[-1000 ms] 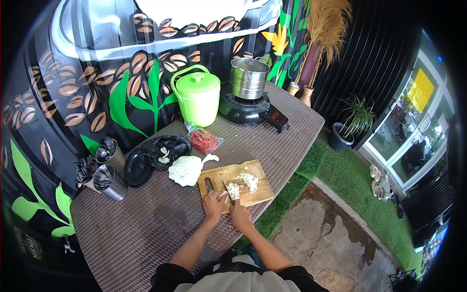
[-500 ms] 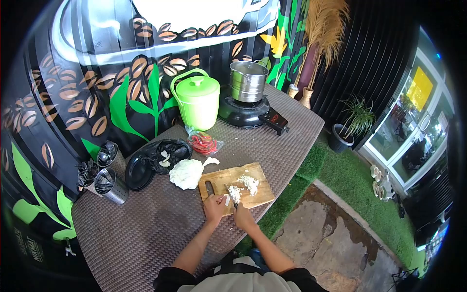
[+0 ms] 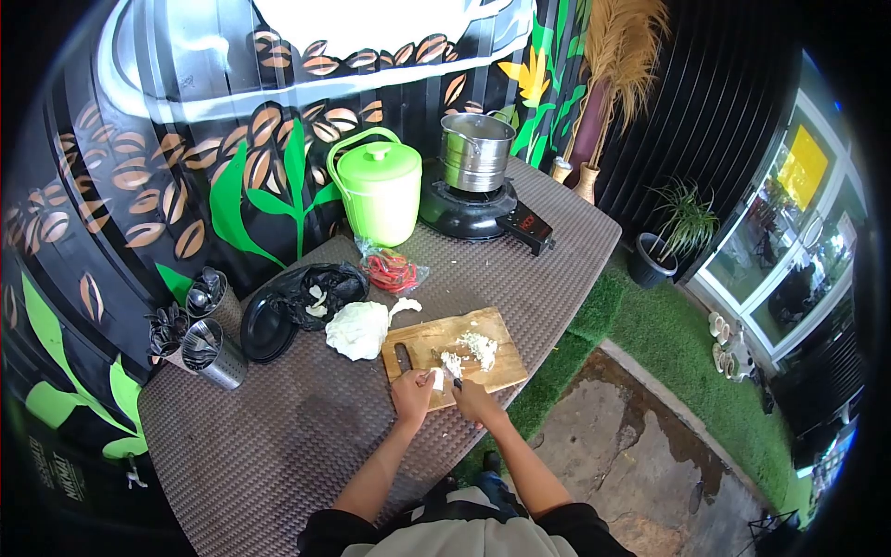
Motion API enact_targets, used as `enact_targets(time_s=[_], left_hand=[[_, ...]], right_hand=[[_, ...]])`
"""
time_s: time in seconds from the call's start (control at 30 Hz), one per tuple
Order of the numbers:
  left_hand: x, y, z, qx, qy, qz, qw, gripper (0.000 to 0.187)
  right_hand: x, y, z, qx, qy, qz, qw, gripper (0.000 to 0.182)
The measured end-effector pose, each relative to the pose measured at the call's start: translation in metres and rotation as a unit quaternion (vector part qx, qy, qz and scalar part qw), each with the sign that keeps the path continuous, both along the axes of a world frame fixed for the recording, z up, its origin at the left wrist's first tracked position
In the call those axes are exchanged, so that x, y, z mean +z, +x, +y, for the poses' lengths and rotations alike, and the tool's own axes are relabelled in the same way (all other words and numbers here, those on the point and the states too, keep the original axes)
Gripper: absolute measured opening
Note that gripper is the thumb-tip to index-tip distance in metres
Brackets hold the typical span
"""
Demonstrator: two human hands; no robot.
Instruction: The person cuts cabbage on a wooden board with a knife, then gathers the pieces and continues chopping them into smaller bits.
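Note:
A wooden cutting board [image 3: 501, 373] with a slotted handle lies near the table's edge. On its left part my left hand [image 3: 411, 394] is closed on a white piece of cabbage [image 3: 437, 379]. My right hand [image 3: 478, 403] grips the dark handle of a knife [image 3: 457, 382], most of whose blade is hard to make out. Finely chopped cabbage [image 3: 479, 349] lies in a pile on the board, with a smaller heap by the blade. Behind the board's left end rests a larger pale cabbage [image 3: 358, 331], a loose leaf beside it.
Red chillies in a clear bag [image 3: 390, 271] lie behind the cabbage, near a black plastic bag [image 3: 320, 290] and black plates [image 3: 267, 330]. Metal cutlery holders [image 3: 215, 356] stand left. At the back are a green lidded bucket [image 3: 379, 190] and a steel pot [image 3: 475, 153] on a black stove [image 3: 469, 212].
My right hand has shifted slightly right and toward the board's near edge, with the knife. My left hand still holds the cabbage piece. The view has tilted a little.

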State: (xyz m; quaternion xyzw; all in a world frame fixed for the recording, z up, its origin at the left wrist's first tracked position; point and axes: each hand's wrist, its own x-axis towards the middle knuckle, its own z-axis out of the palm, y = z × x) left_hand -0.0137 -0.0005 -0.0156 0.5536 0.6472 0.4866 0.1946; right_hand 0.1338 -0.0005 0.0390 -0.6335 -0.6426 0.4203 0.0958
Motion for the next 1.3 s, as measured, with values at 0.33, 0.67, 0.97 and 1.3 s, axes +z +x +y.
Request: enact_targets(time_s=[0.33, 0.67, 0.97, 1.3], left_hand=[[0.002, 0.003, -0.002, 0.011, -0.024, -0.011, 1.000, 0.022], [0.003, 0.005, 0.002, 0.022, -0.029, 0.044, 0.998, 0.025], [0.005, 0.004, 0.002, 0.024, -0.057, 0.026, 0.998, 0.025], [0.010, 0.003, 0.001, 0.025, 0.021, 0.040, 0.999, 0.023]], right_hand=[[-0.019, -0.027, -0.019, -0.085, 0.084, -0.092, 0.989, 0.040], [-0.012, -0.006, -0.007, 0.003, 0.038, -0.035, 0.999, 0.039], [-0.023, -0.030, -0.015, -0.084, 0.083, -0.094, 0.989, 0.038], [-0.025, -0.030, -0.038, -0.080, 0.073, -0.054, 0.993, 0.040]])
